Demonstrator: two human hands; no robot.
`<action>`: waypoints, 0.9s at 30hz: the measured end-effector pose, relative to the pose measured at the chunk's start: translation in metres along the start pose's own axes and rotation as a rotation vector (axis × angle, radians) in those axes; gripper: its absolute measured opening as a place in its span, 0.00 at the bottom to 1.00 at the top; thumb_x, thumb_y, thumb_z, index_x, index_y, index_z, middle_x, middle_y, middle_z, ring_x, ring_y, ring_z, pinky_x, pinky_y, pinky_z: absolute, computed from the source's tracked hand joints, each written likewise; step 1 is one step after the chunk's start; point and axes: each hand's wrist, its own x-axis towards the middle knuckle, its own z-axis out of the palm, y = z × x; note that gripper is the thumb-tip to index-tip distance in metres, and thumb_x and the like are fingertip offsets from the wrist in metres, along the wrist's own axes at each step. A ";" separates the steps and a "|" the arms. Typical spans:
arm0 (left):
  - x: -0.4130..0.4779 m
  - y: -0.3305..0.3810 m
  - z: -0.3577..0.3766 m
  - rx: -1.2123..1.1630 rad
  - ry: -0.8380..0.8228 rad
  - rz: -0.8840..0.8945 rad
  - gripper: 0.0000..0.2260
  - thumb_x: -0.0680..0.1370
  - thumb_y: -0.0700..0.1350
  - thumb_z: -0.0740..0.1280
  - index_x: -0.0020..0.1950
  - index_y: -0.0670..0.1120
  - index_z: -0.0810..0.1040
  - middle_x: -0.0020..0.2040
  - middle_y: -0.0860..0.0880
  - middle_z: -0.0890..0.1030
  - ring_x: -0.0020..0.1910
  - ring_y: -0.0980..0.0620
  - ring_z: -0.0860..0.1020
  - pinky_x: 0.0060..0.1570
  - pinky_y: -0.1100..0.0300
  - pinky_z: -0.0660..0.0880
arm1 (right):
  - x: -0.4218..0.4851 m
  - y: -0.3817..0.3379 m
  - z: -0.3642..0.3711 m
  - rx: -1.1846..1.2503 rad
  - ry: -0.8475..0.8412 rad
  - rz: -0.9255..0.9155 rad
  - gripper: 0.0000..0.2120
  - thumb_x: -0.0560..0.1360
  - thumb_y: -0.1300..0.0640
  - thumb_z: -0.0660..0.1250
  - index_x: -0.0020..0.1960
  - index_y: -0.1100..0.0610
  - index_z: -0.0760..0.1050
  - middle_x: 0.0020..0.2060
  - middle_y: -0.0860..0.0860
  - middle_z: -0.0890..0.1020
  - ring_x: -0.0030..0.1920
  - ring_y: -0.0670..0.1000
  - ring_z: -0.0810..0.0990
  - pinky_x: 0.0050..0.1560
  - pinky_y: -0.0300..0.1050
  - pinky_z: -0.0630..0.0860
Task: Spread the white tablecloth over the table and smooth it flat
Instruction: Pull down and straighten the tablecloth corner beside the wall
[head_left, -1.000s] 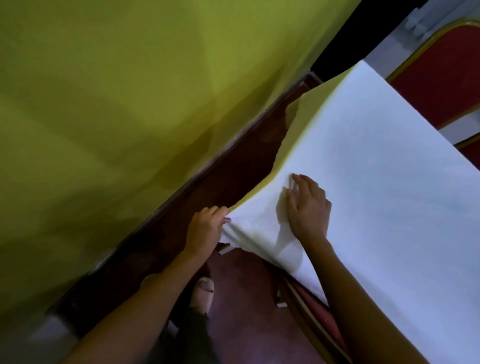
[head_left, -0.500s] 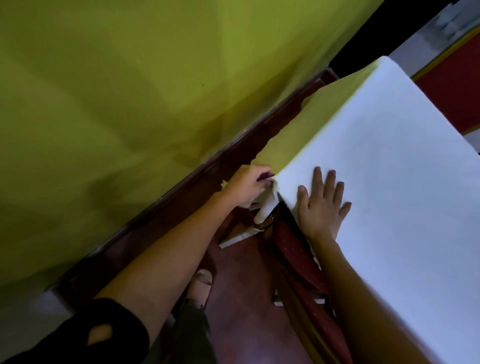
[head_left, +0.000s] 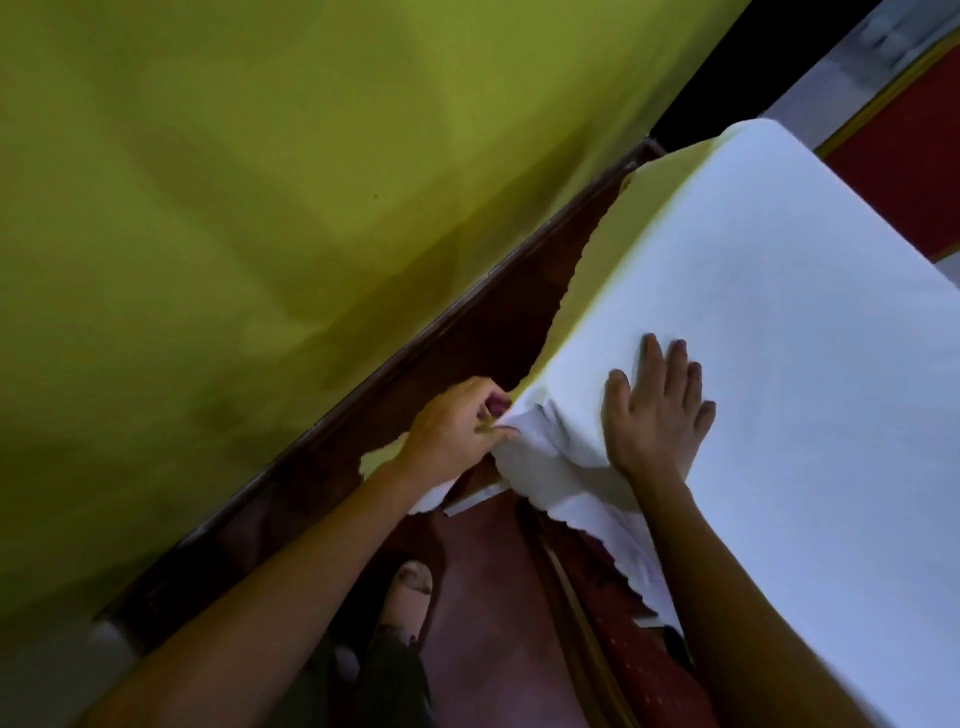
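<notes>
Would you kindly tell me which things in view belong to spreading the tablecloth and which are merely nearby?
Part of the job:
- tablecloth, bunched at the near corner
- left hand, pinching that corner
- right hand, flat on the cloth

Merely nearby:
- yellow-green wall
- red chair by the table's edge
- foot on the floor

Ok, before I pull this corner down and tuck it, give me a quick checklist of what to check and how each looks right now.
1. Left hand has hold of the corner: ok, its fingers pinch the bunched edge.
2. Right hand pins the white tablecloth on top: ok, palm flat, fingers spread.
3. Corner lies flat: not ok, the cloth is creased and bunched between the hands.
4. Top surface smooth: ok where visible.
5. Overhang even along the wall side: cannot tell, the edge looks wavy.
6. Far sides draped evenly: cannot tell, out of view.
</notes>
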 end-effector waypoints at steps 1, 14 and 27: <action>0.005 -0.001 -0.003 -0.041 -0.018 -0.067 0.23 0.70 0.57 0.72 0.60 0.48 0.74 0.53 0.53 0.75 0.53 0.53 0.76 0.52 0.58 0.75 | 0.002 0.001 0.003 -0.025 -0.024 -0.001 0.30 0.77 0.40 0.44 0.77 0.45 0.49 0.79 0.51 0.50 0.78 0.56 0.48 0.74 0.63 0.49; 0.000 -0.014 0.012 0.314 0.118 0.100 0.15 0.74 0.51 0.63 0.35 0.42 0.77 0.27 0.47 0.75 0.24 0.50 0.74 0.23 0.58 0.69 | -0.016 -0.001 0.005 -0.082 -0.043 -0.024 0.29 0.77 0.40 0.42 0.77 0.45 0.47 0.79 0.50 0.48 0.78 0.56 0.47 0.74 0.64 0.49; -0.036 -0.065 -0.002 0.036 -0.184 -0.641 0.20 0.76 0.40 0.61 0.63 0.27 0.71 0.56 0.37 0.82 0.67 0.33 0.70 0.63 0.53 0.72 | -0.013 -0.001 0.009 -0.061 -0.010 -0.016 0.28 0.78 0.40 0.45 0.77 0.45 0.48 0.79 0.50 0.47 0.78 0.55 0.45 0.75 0.63 0.46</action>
